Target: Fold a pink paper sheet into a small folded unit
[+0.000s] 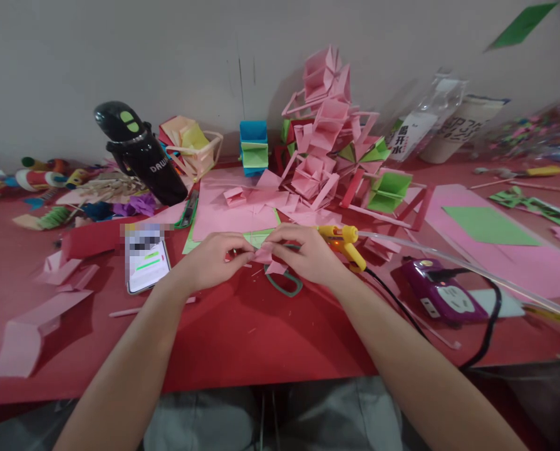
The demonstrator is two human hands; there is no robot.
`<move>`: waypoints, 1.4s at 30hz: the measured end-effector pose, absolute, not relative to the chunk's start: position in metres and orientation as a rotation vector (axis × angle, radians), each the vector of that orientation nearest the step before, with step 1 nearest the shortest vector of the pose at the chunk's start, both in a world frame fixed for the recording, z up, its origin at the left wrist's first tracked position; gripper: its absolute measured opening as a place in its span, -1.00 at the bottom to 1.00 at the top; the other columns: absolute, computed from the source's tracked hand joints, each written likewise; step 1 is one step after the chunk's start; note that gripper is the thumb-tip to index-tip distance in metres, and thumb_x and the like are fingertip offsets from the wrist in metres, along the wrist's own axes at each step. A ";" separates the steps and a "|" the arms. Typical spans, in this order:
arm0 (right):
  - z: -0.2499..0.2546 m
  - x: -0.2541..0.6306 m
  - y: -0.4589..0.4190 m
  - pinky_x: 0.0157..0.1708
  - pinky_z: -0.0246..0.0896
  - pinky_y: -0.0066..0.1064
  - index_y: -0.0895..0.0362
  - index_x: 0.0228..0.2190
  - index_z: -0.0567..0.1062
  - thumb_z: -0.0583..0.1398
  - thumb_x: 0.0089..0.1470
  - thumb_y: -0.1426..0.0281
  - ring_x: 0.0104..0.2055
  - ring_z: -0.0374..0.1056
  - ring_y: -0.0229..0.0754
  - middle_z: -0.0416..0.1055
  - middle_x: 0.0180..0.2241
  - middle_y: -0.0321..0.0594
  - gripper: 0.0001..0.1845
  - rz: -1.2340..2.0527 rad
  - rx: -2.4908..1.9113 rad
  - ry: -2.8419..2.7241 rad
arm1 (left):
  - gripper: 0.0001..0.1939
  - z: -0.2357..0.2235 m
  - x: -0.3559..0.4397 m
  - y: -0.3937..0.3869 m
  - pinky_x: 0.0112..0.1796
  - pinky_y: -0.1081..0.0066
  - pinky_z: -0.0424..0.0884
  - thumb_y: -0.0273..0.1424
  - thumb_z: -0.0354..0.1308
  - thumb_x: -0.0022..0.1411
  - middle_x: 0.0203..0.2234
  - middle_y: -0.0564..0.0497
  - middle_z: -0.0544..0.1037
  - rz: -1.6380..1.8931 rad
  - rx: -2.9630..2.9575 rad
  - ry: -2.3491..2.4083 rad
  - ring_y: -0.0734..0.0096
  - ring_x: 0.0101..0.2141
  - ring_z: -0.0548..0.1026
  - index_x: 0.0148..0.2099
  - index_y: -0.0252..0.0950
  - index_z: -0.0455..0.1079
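Between my fingertips, a small folded piece of pink paper (264, 254) is pinched near the middle of the table. My left hand (218, 260) grips it from the left with thumb and forefinger. On the other side, my right hand (308, 254) closes on the same paper. Just below lie the grey-green handles of scissors (285, 285), partly hidden by my right hand. A yellow glue gun (343, 241) with a long clear glue stick rests right of that hand. Pink paper sheets (233, 219) lie beyond my hands, over green ones.
A pile of pink folded-paper boxes (317, 150) stands against the wall. A black bottle (141, 153) and a phone (147, 260) are at left. The purple power strip (444, 291) and its black cable lie at right. Pink paper strips (24, 338) lie at front left.
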State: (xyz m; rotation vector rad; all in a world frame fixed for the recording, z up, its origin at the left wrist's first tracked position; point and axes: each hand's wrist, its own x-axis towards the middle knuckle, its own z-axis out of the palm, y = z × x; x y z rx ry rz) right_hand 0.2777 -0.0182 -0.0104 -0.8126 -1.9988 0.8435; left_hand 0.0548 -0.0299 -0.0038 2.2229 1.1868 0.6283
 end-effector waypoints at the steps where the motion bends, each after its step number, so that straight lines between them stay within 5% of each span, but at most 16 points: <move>1: -0.010 0.278 -0.018 -0.23 0.35 -0.33 0.12 -0.39 0.60 0.21 0.17 0.47 -0.30 0.44 -0.22 0.55 -0.37 -0.22 -0.85 0.838 -0.817 -1.997 | -0.79 -0.003 0.056 -0.030 -0.23 0.36 0.40 -0.29 0.10 0.33 -0.30 0.00 0.65 0.641 2.237 1.193 0.28 -0.29 0.56 -0.22 -0.14 0.58; 15: -0.008 0.280 -0.016 -0.28 0.33 -0.39 0.11 -0.40 0.60 0.24 0.17 0.38 -0.35 0.42 -0.26 0.54 -0.40 -0.27 -0.86 0.899 -0.859 -1.834 | -0.80 0.005 0.063 -0.037 -0.17 0.35 0.47 -0.27 0.27 0.22 -0.25 -0.03 0.62 0.912 2.052 1.120 0.31 -0.26 0.57 -0.12 -0.22 0.51; 24: -0.016 0.277 -0.011 -0.42 0.28 -0.42 0.12 -0.41 0.60 0.28 0.13 0.26 -0.44 0.37 -0.29 0.51 -0.48 -0.30 -0.80 0.977 -0.866 -1.626 | -0.93 0.001 0.072 -0.036 -0.11 0.30 0.50 -0.37 0.32 0.19 -0.25 -0.06 0.65 1.166 2.042 1.080 0.26 -0.19 0.60 -0.25 -0.21 0.58; 35: -0.013 0.276 -0.015 -0.22 0.35 -0.36 0.10 -0.29 0.55 0.24 0.19 0.27 -0.25 0.42 -0.24 0.51 -0.29 -0.23 -0.84 0.841 -0.860 -1.512 | -0.95 -0.003 0.072 -0.032 -0.15 0.28 0.52 -0.37 0.33 0.17 -0.31 -0.04 0.66 1.371 1.941 1.173 0.27 -0.25 0.59 -0.29 -0.22 0.59; 42: -0.015 0.274 -0.017 -0.25 0.33 -0.34 0.09 -0.37 0.55 0.31 0.10 0.35 -0.27 0.39 -0.21 0.47 -0.34 -0.24 -0.93 0.706 -0.829 -1.742 | -0.96 -0.005 0.070 -0.030 -0.25 0.37 0.53 -0.46 0.34 0.15 -0.31 -0.03 0.66 1.466 1.980 1.235 0.33 -0.29 0.59 -0.30 -0.24 0.59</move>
